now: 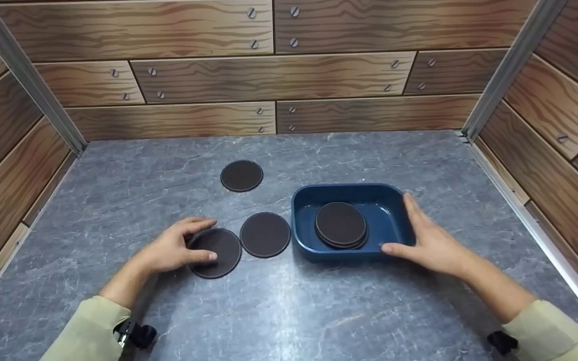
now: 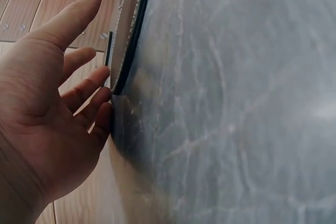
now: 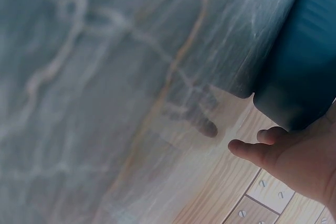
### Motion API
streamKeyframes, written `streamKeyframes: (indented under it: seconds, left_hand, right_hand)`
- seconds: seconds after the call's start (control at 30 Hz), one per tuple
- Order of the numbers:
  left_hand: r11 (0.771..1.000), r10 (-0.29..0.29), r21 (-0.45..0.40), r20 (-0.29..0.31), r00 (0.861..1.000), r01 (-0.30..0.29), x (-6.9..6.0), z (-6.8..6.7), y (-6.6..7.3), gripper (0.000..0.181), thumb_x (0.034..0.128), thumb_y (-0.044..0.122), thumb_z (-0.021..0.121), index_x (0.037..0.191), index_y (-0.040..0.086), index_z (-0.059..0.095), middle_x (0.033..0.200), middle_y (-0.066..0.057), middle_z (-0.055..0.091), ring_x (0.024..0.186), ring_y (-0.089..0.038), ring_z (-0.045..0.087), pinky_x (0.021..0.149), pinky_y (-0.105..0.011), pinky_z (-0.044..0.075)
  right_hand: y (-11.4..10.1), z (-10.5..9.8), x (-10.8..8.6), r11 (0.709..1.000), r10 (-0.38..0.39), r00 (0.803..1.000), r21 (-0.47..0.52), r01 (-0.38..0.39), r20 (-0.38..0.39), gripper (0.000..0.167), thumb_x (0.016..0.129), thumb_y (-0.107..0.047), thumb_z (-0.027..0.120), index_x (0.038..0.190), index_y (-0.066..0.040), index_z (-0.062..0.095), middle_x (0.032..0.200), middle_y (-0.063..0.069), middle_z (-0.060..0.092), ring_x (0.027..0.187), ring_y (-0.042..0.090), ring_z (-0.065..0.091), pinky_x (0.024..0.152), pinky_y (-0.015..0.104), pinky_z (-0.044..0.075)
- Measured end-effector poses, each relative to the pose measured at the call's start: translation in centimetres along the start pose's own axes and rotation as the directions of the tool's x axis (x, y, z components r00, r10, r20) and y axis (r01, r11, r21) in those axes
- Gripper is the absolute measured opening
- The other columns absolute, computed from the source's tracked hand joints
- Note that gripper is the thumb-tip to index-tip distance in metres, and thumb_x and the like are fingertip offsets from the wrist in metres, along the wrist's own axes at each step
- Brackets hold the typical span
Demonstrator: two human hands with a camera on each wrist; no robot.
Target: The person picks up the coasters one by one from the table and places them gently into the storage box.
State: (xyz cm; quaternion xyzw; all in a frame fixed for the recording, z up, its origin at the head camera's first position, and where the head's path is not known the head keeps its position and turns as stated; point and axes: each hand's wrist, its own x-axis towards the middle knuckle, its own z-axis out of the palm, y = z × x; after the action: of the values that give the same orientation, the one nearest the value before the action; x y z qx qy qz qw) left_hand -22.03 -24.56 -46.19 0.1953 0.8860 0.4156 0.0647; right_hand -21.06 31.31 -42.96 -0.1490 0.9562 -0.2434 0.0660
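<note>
My left hand (image 1: 174,246) is at the left edge of a round dark brown coaster (image 1: 223,263) with a stitched rim. Its thumb reaches above the coaster, while the fingertips meet or nearly meet the edge of the coaster (image 2: 126,40) in the left wrist view. With my right hand (image 1: 432,245) I hold the right end of a blue rectangular tub (image 1: 389,225), the thumb on the near rim and the fingers along the outer wall. Below the tub's side (image 3: 294,66), outstretched fingers of the right hand (image 3: 302,156) show. Stacked coasters (image 1: 340,223) lie inside the tub.
Between the left hand's coaster and the tub lies another coaster (image 1: 265,234). One more coaster (image 1: 242,175) is farther back on the grey marbled table (image 1: 289,311). Wood-patterned panels (image 1: 274,77) and metal corner posts enclose the back and sides.
</note>
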Motion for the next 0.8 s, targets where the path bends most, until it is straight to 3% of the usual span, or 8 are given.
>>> streamKeyframes:
  seconds: [0.3, 0.8]
  left_hand:
    - [0.999, 0.006, 0.048, 0.062, 0.998, -0.009, -0.17, 0.02, -0.17, 0.091, 0.0780, 0.035, 0.097, 0.155, 0.010, 0.055, 0.157, -0.020, 0.045, 0.146, -0.047, 0.035, 0.118, -0.066, 0.027]
    - [0.993, 0.028, 0.109, 0.076, 0.997, -0.037, -0.09, 0.45, -0.36, 0.106, 0.0704, 0.040, 0.100, 0.158, 0.007, 0.051, 0.157, -0.018, 0.043, 0.147, -0.043, 0.032, 0.117, -0.064, 0.029]
  right_hand:
    - [-0.03, 0.00, -0.10, 1.000, -0.004, 1.000, -0.001, 0.004, -0.002, 0.127, 0.093, -0.064, 0.073, 0.169, -0.006, -0.011, 0.174, 0.026, -0.003, 0.155, 0.056, 0.011, 0.121, 0.071, 0.017]
    - [0.00, 0.06, -0.11, 1.000, 0.002, 1.000, 0.013, -0.002, -0.006, 0.128, 0.092, -0.065, 0.074, 0.169, -0.005, -0.010, 0.174, 0.028, -0.003, 0.155, 0.057, 0.012, 0.121, 0.071, 0.017]
